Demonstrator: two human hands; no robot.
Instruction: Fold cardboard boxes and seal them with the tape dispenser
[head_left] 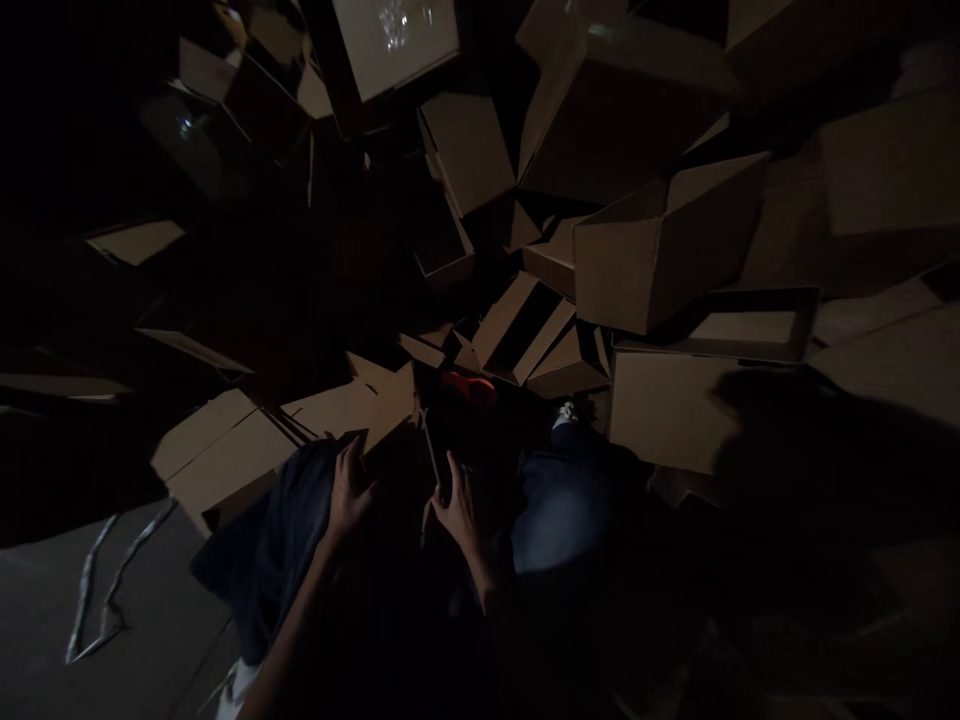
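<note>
The scene is very dark. I sit among cardboard boxes with my jeans-clad legs (562, 500) stretched out. My left hand (349, 490) rests with curled fingers on the edge of a dark cardboard box (397, 460) in my lap. My right hand (454, 500) grips the right side flap of the same box, fingers wrapped on its edge. An orange object (469, 388), perhaps a tool, lies just beyond the box between my knees.
Several open and folded cardboard boxes (660, 250) are piled all around, ahead and to the right. A flattened carton (217, 455) lies at my left. Strips of tape (97, 600) lie on the grey floor at lower left. A white shoe (564, 412) shows ahead.
</note>
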